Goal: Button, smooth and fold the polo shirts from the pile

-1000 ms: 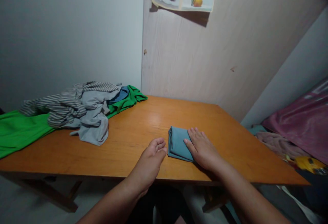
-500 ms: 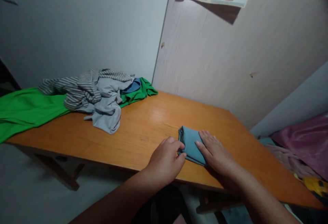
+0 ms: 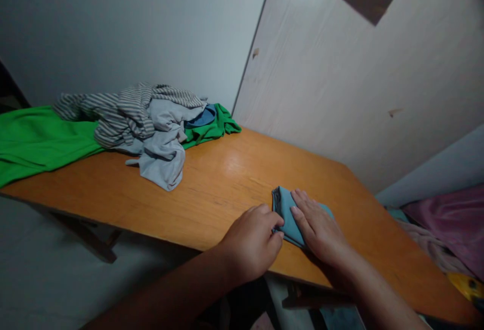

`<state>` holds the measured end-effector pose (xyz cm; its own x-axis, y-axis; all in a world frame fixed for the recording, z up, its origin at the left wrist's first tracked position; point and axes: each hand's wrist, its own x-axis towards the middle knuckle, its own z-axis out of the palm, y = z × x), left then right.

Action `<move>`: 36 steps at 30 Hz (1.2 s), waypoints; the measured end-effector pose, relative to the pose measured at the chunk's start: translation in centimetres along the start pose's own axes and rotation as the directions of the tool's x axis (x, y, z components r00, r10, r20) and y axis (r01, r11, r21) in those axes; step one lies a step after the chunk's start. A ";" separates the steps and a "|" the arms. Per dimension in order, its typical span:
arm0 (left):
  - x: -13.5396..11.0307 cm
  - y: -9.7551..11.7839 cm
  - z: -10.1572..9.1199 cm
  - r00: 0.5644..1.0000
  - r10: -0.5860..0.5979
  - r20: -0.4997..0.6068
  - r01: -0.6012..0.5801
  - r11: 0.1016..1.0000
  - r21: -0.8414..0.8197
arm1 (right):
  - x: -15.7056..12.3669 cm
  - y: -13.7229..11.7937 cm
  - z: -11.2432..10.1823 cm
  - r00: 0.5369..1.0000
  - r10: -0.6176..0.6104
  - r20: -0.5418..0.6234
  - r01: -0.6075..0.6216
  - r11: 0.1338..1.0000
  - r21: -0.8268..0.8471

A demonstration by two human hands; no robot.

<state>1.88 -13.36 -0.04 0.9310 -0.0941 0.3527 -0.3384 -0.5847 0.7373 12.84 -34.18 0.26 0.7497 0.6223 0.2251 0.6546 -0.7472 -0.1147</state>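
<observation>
A blue-teal folded garment (image 3: 288, 223), now a small flat bundle, lies on the wooden table (image 3: 227, 184) near its front edge. Dark trim shows along its left end. My left hand (image 3: 255, 242) pinches that left end at the near corner, thumb below and fingers curled above. Flat across the top of the bundle rests my right hand (image 3: 315, 224), fingers stretched out and close together. A strip of the cloth shows past the right hand's far side; the part under the palm is hidden.
At the table's left is a loose heap: a striped garment (image 3: 132, 113), a grey garment (image 3: 164, 153), a blue piece (image 3: 204, 117) and a green garment (image 3: 41, 141) hanging over the edge. A wall (image 3: 321, 68) borders the back. Pink fabric (image 3: 449, 219) lies off to the right.
My right hand has slid left across the folded garment, so cloth now shows beyond it. The left hand keeps its pinch on the left end. The camera view has shifted slightly.
</observation>
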 end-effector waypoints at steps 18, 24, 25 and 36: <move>11.6 -3.3 -2.0 0.951 -0.233 0.201 0.167 0.939 0.300 | -1.2 0.3 0.0 0.994 0.005 -0.111 0.005 0.996 0.087; 12.1 -3.7 -1.1 0.959 -0.085 0.269 -0.004 0.950 0.312 | -1.2 0.3 0.1 0.995 -0.004 -0.105 0.014 0.995 0.095; 12.2 -3.9 -1.0 0.961 -0.052 0.271 -0.036 0.951 0.308 | -1.2 0.3 0.1 0.995 -0.005 -0.102 0.015 0.995 0.095; 12.5 -4.7 -0.5 0.967 0.014 0.253 -0.087 0.956 0.279 | -1.1 -0.1 -0.1 0.993 -0.035 -0.110 0.044 0.995 0.084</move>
<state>15.07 -11.45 1.21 0.9305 -0.3032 0.2056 -0.3663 -0.7758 0.5137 11.92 -34.79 0.16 0.7112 0.6188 0.3336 0.6931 -0.6965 -0.1858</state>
